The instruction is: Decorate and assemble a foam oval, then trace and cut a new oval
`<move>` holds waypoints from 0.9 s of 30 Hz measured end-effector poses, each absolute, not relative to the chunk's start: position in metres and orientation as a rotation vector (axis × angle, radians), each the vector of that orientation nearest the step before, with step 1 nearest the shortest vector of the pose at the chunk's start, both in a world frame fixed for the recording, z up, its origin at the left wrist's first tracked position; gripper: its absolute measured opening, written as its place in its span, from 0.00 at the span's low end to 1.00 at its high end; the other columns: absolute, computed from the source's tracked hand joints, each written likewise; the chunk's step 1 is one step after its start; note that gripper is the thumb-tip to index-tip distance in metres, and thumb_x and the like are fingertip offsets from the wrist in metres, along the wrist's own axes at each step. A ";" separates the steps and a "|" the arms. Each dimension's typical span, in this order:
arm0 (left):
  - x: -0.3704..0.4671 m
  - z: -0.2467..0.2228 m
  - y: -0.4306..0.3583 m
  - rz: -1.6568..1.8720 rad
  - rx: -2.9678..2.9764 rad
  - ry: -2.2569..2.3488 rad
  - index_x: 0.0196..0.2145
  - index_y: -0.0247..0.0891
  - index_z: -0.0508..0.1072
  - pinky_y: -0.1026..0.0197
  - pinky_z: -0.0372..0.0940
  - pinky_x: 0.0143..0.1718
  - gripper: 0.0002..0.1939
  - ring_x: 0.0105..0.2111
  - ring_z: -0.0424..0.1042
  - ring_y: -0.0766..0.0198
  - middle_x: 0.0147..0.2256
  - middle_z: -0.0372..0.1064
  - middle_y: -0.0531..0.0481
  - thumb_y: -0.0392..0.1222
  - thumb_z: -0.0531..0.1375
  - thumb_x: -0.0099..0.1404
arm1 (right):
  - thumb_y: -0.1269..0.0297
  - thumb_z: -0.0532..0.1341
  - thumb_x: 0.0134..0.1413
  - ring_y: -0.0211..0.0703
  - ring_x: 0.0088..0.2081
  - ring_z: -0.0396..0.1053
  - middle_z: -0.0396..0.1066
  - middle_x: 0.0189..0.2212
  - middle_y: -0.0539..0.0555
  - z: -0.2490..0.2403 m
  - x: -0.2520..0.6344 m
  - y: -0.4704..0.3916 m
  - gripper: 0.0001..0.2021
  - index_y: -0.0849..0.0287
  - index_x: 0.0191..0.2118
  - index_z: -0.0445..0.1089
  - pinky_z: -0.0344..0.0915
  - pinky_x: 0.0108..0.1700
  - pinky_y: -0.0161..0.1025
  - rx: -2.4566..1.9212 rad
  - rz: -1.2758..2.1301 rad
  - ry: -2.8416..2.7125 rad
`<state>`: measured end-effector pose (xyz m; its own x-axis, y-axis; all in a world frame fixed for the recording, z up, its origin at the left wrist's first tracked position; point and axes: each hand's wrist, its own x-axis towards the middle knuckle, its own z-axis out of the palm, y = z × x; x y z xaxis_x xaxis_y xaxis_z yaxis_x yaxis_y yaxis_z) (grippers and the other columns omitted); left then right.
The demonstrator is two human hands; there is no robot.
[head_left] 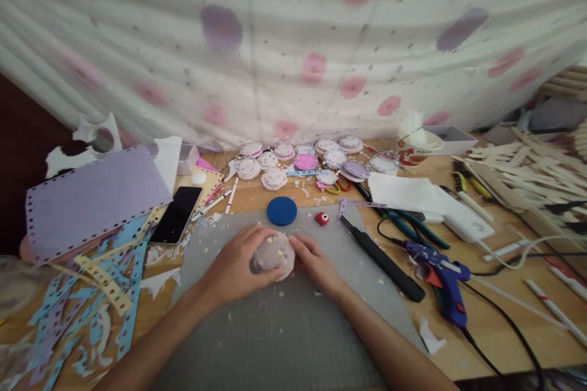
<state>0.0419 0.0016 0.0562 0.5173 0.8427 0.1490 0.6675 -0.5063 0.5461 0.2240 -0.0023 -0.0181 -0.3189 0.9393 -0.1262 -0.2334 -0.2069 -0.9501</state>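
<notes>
Between my two hands is a small round layered craft piece [274, 252], pale and dotted with yellowish bits, with a whitish scalloped edge. My left hand [238, 263] wraps round its left side, thumb along the near edge. At its right rim, the fingers of my right hand [316, 259] are pinched together; the fingertips are partly hidden behind the edge. Just beyond the piece, a flat blue disc [282, 211] lies on the grey cutting mat [275, 342]. A small red object with a white, eye-like spot [321, 219] sits to the disc's right.
Several similar round pieces [305, 162] stand at the back. Left are a phone [178, 214], purple card [92, 201] and paper scraps [131, 293]. Right are a black-handled blade tool [385, 259], pliers [413, 226], a blue glue gun [447, 284] with cables, and wooden sticks [527, 165].
</notes>
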 end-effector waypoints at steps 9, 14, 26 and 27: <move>0.035 0.059 0.007 0.457 2.237 1.312 0.53 0.38 0.68 0.49 0.61 0.55 0.23 0.54 0.65 0.49 0.54 0.66 0.39 0.51 0.57 0.63 | 0.46 0.58 0.54 0.34 0.20 0.63 0.64 0.20 0.46 -0.017 0.225 -0.001 0.19 0.60 0.28 0.65 0.62 0.24 0.33 -1.001 1.644 -1.107; 0.039 0.055 0.007 0.362 2.274 1.312 0.57 0.39 0.62 0.46 0.63 0.53 0.39 0.54 0.65 0.45 0.55 0.64 0.38 0.54 0.67 0.50 | 0.44 0.58 0.53 0.33 0.20 0.62 0.63 0.21 0.45 -0.015 0.222 -0.001 0.20 0.59 0.28 0.64 0.61 0.24 0.33 -1.021 1.635 -1.097; -0.006 0.051 0.112 0.313 2.322 1.627 0.57 0.37 0.58 0.49 0.63 0.50 0.44 0.52 0.67 0.45 0.53 0.65 0.37 0.59 0.66 0.48 | 0.48 0.59 0.52 0.30 0.17 0.44 0.49 0.13 0.41 -0.007 0.223 -0.005 0.19 0.60 0.24 0.67 0.40 0.20 0.32 -1.025 1.734 -1.301; -0.007 0.049 0.123 0.305 2.331 1.631 0.57 0.36 0.58 0.49 0.63 0.50 0.44 0.52 0.67 0.44 0.52 0.66 0.36 0.60 0.66 0.47 | 0.48 0.59 0.52 0.30 0.18 0.44 0.49 0.14 0.41 -0.007 0.223 -0.004 0.19 0.60 0.24 0.67 0.40 0.21 0.33 -1.026 1.729 -1.312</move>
